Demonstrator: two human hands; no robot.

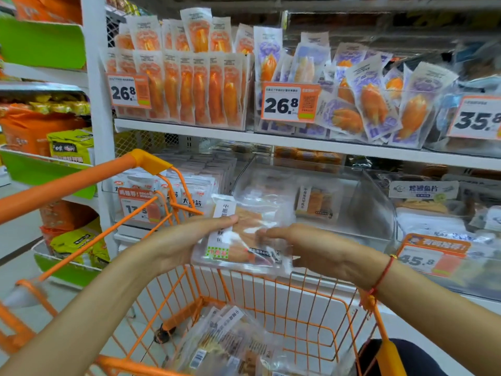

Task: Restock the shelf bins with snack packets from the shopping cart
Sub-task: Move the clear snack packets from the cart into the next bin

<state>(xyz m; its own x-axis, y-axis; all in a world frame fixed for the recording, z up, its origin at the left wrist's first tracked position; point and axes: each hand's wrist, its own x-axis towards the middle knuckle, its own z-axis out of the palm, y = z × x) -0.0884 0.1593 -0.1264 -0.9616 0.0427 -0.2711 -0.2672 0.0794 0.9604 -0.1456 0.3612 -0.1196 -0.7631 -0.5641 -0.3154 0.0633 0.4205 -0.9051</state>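
Observation:
Both hands hold a small stack of clear snack packets [244, 234] with orange contents above the orange shopping cart [298, 302]. My left hand [187, 240] grips the stack's left side, thumb on top. My right hand [306, 248] holds its right side, fingers partly behind the plastic. Straight behind the packets is a clear shelf bin [360, 210] with one matching packet [317, 202] standing inside. More packets [230, 346] lie in the cart's bottom.
The upper shelf [271, 138] carries bins of orange and purple packets with price tags [290, 103]. A bin of white packets [187, 183] sits left of the clear bin, another bin [444, 221] to its right. Shelving with bagged goods [70, 147] lines the left.

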